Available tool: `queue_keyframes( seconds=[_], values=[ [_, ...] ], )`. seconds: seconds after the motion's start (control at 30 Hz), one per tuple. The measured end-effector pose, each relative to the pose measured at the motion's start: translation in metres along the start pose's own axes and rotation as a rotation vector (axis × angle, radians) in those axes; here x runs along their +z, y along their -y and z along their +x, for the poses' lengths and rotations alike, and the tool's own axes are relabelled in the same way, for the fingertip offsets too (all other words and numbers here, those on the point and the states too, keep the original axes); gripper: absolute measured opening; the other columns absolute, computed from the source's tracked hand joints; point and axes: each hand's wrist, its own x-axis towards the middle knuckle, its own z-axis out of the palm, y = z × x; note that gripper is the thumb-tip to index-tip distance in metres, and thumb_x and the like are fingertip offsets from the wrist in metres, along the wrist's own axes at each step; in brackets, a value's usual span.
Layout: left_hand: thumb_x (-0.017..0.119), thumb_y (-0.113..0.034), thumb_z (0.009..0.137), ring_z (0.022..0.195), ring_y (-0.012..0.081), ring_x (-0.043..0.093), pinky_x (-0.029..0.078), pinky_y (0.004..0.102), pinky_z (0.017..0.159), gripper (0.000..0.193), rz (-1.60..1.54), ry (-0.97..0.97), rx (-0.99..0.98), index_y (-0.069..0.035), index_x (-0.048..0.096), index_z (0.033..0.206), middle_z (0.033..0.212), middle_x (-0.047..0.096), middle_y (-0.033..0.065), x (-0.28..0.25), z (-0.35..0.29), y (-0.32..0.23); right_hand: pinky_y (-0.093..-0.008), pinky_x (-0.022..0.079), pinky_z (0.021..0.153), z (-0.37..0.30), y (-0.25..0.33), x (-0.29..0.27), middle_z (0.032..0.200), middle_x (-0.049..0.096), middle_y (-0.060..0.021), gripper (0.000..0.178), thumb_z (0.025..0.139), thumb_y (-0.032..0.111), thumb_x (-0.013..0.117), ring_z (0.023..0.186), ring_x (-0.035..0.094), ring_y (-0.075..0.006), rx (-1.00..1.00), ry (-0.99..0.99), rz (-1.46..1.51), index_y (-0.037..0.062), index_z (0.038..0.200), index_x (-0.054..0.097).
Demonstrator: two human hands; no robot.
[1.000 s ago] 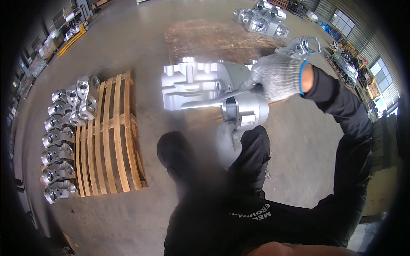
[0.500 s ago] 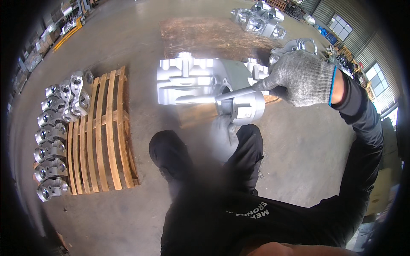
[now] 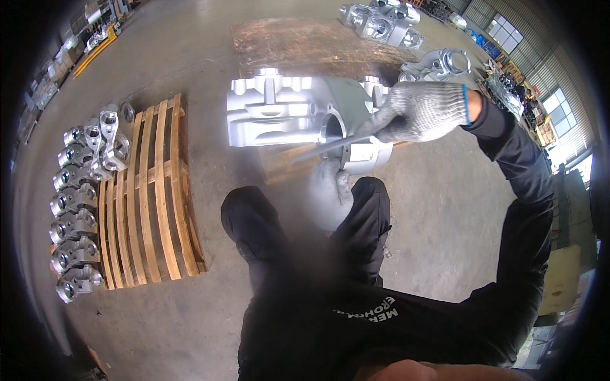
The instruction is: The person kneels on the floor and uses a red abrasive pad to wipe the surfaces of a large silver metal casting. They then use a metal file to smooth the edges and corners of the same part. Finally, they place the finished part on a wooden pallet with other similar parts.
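Note:
A large silver metal casting (image 3: 279, 114) with a round bored opening rests in front of my knees on a wooden support. In my right hand (image 3: 426, 113), in a grey knitted glove, the fingers are closed round a long slim grey bar that looks like a file (image 3: 324, 148). The file slants down to the left across the near side of the bore, its far end blurred. My left hand (image 3: 330, 195), also gloved, grips the casting's near edge just below the opening. Its fingertips are partly hidden against the metal.
To the left lies a slatted wooden pallet (image 3: 150, 197), with several silver castings (image 3: 75, 225) lined along its far side. A brown board (image 3: 305, 47) lies beyond the work. More castings (image 3: 381, 25) stand at the back, and another (image 3: 438, 63) sits past my right hand.
My right hand has moved left and slightly down, and the file now tilts more steeply, its tip nearer to me. My left hand keeps its place at the casting's edge.

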Motion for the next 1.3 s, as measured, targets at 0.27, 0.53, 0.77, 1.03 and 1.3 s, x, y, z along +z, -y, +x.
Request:
queue_keyframes(
  seconds=[0.27,0.53,0.77,1.03,1.3],
  values=[
    [0.052,-0.023,0.106,0.109,0.0485,0.059,0.048,0.0525,0.094,0.038,0.116,0.031,-0.012,0.007,0.056,0.13,0.118,0.061,0.029,0.001,-0.001,0.001,-0.0338,0.059,0.082,0.008,-0.016,-0.007,0.107,0.075,-0.0134,0.038,0.104,0.03,0.065,0.09,0.072,-0.0209,-0.124,0.04,-0.062,0.0046,0.132,0.069],
    [0.055,-0.016,0.102,0.087,0.0383,0.063,0.051,0.0455,0.078,0.022,-0.046,-0.084,-0.072,0.002,0.064,0.111,0.095,0.063,0.0192,0.009,0.009,-0.003,-0.0318,0.056,0.071,0.012,-0.007,-0.018,0.092,0.076,-0.0077,0.039,0.099,0.034,0.073,0.079,0.067,-0.0151,0.137,0.05,0.005,0.0026,0.122,0.075],
    [0.048,-0.021,0.107,0.095,0.0432,0.059,0.047,0.0505,0.081,0.037,-0.022,0.063,-0.018,0.006,0.057,0.129,0.105,0.06,0.0228,0.003,0.016,0.005,-0.0308,0.06,0.079,0.007,0.006,-0.034,0.093,0.077,-0.0102,0.034,0.103,0.028,0.066,0.083,0.071,-0.0146,0.404,0.048,-0.138,0.0017,0.124,0.074],
    [0.05,-0.021,0.106,0.091,0.0419,0.061,0.048,0.0497,0.081,0.036,-0.154,0.097,-0.13,0.004,0.058,0.13,0.101,0.063,0.0229,0.003,0.034,-0.002,-0.0304,0.059,0.069,0.016,-0.023,-0.041,0.073,0.068,-0.003,0.033,0.103,0.029,0.066,0.072,0.069,-0.0136,0.245,0.058,-0.048,0.0031,0.122,0.074],
    [0.05,-0.02,0.105,0.092,0.0447,0.061,0.049,0.0506,0.081,0.036,-0.098,0.066,-0.013,0.003,0.058,0.13,0.102,0.064,0.0248,0.008,0.048,0.005,-0.0325,0.061,0.09,0.013,-0.084,-0.042,0.122,0.073,-0.0123,0.041,0.102,0.022,0.067,0.097,0.073,-0.0185,-0.204,-0.048,-0.049,0.0014,0.138,0.064]
  ],
)
